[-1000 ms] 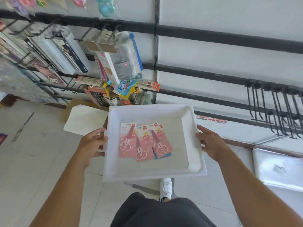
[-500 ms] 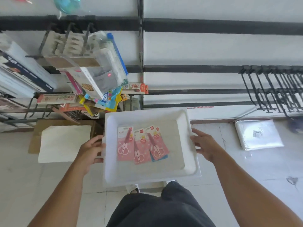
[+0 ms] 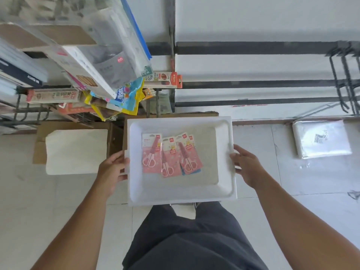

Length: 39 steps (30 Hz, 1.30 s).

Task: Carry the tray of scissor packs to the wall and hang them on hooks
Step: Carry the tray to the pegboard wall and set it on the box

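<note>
I hold a white tray (image 3: 226, 184) level in front of me, close to the wall. My left hand (image 3: 112, 170) grips its left rim and my right hand (image 3: 246, 166) grips its right rim. Several pink scissor packs (image 3: 169, 154) lie overlapping in the tray's left half, with a blue pack edge showing under the right one. Empty black hooks (image 3: 344, 78) stick out from the wall rails at the far right.
Hanging stationery packs (image 3: 109, 61) crowd the wall at upper left, reaching out above the tray's far left corner. A cardboard box with a white sheet (image 3: 76, 151) sits on the floor at left. A plastic-wrapped bundle (image 3: 321, 139) lies on the floor at right.
I have stepped closer to the wall and my view has tipped downward. The tray stays level in both hands, and the packs have not shifted on it.
</note>
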Motion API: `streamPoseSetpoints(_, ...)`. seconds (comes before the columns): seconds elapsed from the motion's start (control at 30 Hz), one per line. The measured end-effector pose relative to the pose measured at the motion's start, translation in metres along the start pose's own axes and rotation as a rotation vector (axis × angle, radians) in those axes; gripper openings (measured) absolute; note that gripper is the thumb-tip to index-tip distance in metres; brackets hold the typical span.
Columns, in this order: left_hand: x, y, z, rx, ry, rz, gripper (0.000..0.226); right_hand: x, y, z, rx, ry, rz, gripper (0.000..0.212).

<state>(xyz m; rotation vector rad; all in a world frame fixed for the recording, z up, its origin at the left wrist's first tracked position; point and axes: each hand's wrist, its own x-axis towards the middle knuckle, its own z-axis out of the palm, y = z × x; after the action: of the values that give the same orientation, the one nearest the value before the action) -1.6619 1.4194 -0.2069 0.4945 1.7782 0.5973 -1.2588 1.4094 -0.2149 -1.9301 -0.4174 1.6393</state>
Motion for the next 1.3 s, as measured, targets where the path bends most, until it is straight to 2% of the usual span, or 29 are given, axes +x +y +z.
streamPoseSetpoints(0.3, -0.017, 0.012, -0.008, -0.033, -0.029, 0.079, 0.032, -0.023, 0.001, -0.012, 0.129, -0.146, -0.033, 0.035)
streamPoseSetpoints(0.6, -0.027, 0.001, -0.014, -0.028, -0.022, 0.102, 0.035, -0.024, -0.005, -0.011, 0.117, -0.160, -0.092, 0.035)
streamPoseSetpoints(0.73, -0.027, -0.025, -0.014, -0.006, 0.001, 0.017, 0.032, -0.020, 0.010, -0.010, 0.031, -0.137, -0.024, 0.037)
streamPoseSetpoints(0.87, -0.017, -0.041, -0.004, 0.023, 0.041, -0.039, 0.041, -0.008, 0.019, -0.002, -0.019, -0.074, 0.046, 0.039)
streamPoseSetpoints(1.07, 0.018, -0.026, 0.015, 0.016, 0.132, 0.013, 0.039, 0.030, 0.016, 0.024, -0.025, 0.075, 0.068, 0.041)
streamPoseSetpoints(1.3, 0.046, -0.010, 0.027, -0.004, 0.183, 0.090, 0.040, 0.048, 0.007, 0.044, -0.027, 0.191, -0.045, 0.042)
